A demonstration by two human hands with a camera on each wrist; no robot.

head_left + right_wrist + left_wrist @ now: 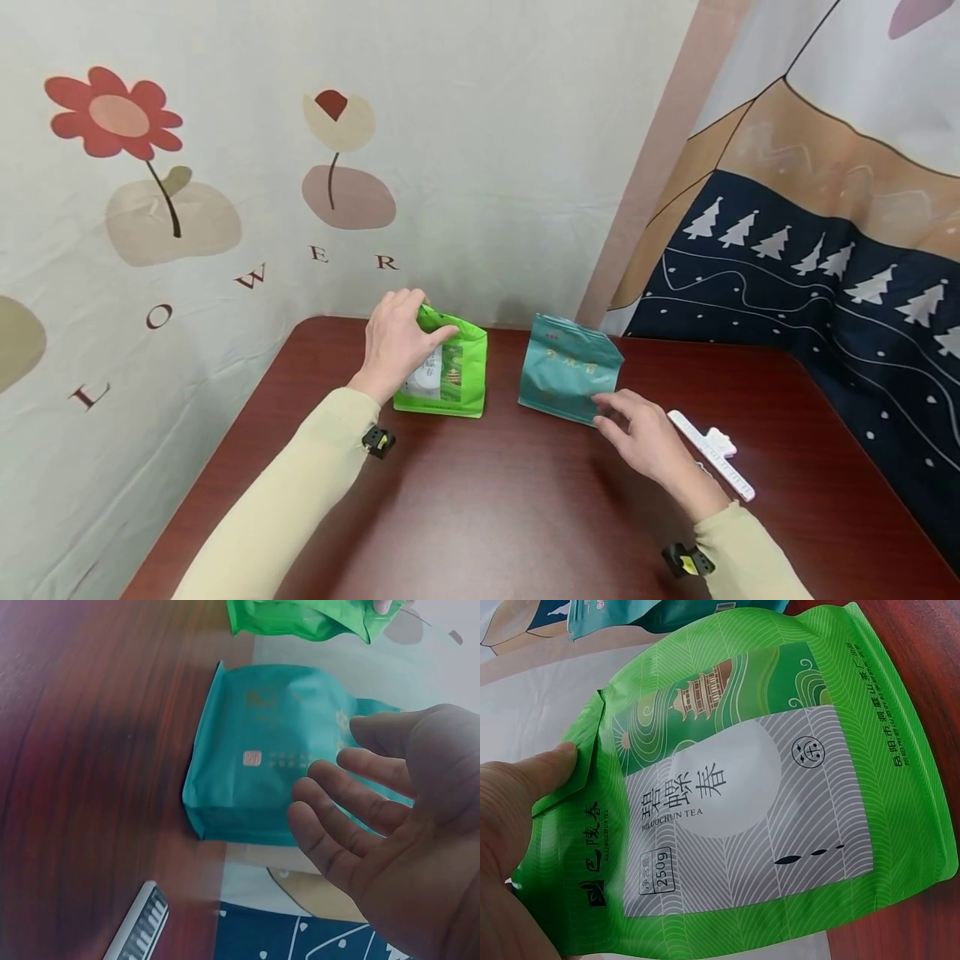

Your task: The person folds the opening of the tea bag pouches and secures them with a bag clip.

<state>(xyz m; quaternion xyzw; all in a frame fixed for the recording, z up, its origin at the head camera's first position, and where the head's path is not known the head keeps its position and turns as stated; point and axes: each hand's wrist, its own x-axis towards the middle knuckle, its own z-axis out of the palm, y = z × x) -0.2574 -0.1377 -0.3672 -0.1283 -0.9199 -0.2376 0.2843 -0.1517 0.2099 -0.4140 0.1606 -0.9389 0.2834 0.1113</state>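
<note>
A bright green tea pouch (471, 375), labelled Biluochun Tea, stands on the left of the table. My left hand (397, 337) grips its folded top edge; in the left wrist view the thumb (555, 766) presses on the fold, while the other fingers are hidden behind the pouch. To its right stands a teal pouch (566, 367) with gold lettering. My right hand (647, 437) is just in front of that pouch's lower right side, fingers loosely bent and spread, holding nothing. In the right wrist view the palm (420, 847) faces the teal pouch (255, 780).
A white clip (712, 454) with a long bar and a keyboard-like pattern lies on the table right of my right hand. The dark red-brown wooden table (480, 508) meets a printed cloth backdrop (510, 167) at its far edge.
</note>
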